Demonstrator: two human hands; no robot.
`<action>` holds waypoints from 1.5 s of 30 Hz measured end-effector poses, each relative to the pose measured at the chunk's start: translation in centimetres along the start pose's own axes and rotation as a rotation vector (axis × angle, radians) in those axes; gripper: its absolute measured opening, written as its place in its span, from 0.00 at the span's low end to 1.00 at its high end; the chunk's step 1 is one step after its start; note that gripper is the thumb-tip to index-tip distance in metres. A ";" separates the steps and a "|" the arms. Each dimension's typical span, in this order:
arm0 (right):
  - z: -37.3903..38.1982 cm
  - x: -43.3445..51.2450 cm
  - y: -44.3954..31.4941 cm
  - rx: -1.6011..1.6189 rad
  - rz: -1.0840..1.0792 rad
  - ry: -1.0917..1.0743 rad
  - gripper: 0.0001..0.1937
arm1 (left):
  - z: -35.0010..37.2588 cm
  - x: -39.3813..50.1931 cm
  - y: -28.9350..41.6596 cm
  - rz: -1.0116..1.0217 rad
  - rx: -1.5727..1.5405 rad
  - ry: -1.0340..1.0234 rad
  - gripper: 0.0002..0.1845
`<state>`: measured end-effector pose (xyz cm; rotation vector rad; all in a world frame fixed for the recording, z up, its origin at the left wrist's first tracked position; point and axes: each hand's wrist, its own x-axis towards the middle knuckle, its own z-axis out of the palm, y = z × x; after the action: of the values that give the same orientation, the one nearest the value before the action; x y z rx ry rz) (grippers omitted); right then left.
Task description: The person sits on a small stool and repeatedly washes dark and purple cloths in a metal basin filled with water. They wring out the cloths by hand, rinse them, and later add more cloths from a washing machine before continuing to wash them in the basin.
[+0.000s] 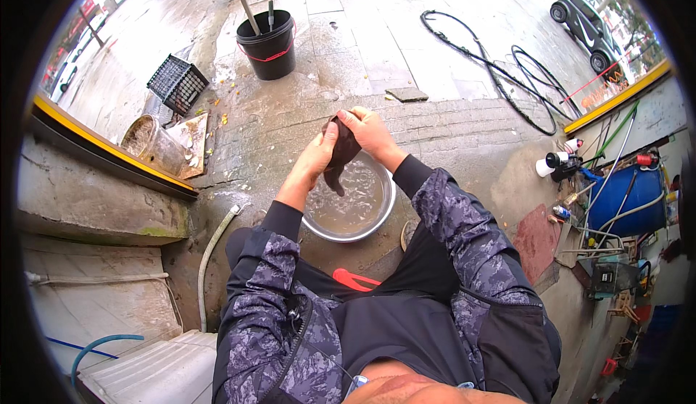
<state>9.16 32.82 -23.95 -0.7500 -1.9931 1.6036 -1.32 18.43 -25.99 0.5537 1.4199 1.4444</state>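
Note:
Between my two hands hangs a dark brown wet cloth (343, 148), its lower end dangling over a round metal basin (392, 192). My left hand (317, 156) grips the cloth's left side with the thumb on top. On the other side, my right hand (370, 129) pinches its upper edge. Murky, rippled water (348, 203) fills much of the basin, which stands on the wet ground between my legs. Part of the cloth is hidden behind my fingers.
Ahead stands a black bucket (266, 56) with two poles in it. A black crate (176, 83) and a dirty tub (157, 143) are at left. A black hose (489, 67) loops across the paving at right, near a blue barrel (625, 200). A pale hose (209, 257) lies beside me.

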 end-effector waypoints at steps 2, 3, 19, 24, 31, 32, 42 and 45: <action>-0.4 -0.3 -0.8 0.000 -0.033 -0.080 0.18 | -0.6 0.0 0.0 0.121 0.380 -0.038 0.40; -0.4 -0.3 -1.1 0.003 -0.060 -0.080 0.18 | -0.8 0.1 -0.1 0.192 0.561 -0.072 0.40; -1.9 0.1 1.8 -0.540 0.052 -0.669 0.23 | -1.2 0.5 1.4 0.184 -0.221 0.164 0.20; -1.5 -0.1 2.0 0.074 0.197 -0.498 0.19 | -1.7 0.6 1.3 0.303 -0.328 0.237 0.19; 1.1 -1.2 -0.6 0.505 0.069 -0.331 0.24 | -1.7 1.8 -0.4 0.047 0.092 0.332 0.46; 1.7 -1.6 -0.9 0.477 0.049 -0.322 0.25 | -1.3 1.7 -1.1 -0.055 0.082 0.266 0.57; 3.9 -2.3 0.2 -0.487 -0.404 0.038 0.20 | 0.8 2.6 -4.2 -0.099 -0.537 0.252 0.26; 4.0 -1.9 0.7 -0.479 -0.338 0.342 0.17 | 0.9 3.1 -3.8 -0.072 -0.573 0.271 0.29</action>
<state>8.00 28.81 -25.45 -0.7429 -2.1183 0.7566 -0.55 20.80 -30.32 -0.0572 1.1299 1.8167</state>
